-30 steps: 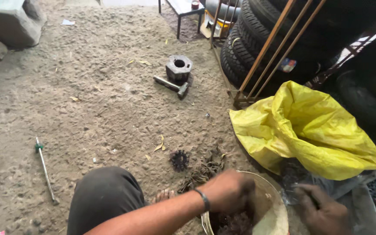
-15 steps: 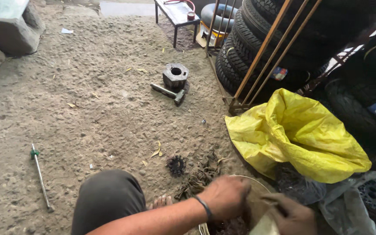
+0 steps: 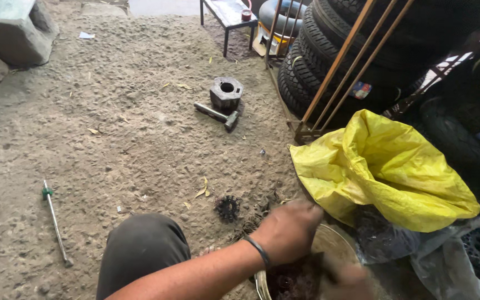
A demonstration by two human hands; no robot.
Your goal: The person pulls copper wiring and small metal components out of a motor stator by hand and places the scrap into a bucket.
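Bowl [image 3: 331,244] seen on the dirt floor [image 3: 112,139], dark greasy parts inside | left hand [image 3: 287,233] curled over its near rim, grip state cannot be told | right hand [image 3: 351,278] blurred inside, grip unclear | yellow bag [image 3: 384,166] just beside | small gear [image 3: 228,207] near

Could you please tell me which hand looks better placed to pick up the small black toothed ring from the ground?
Probably the left hand: it is nearest the small black toothed ring, while the right hand sits farther away.
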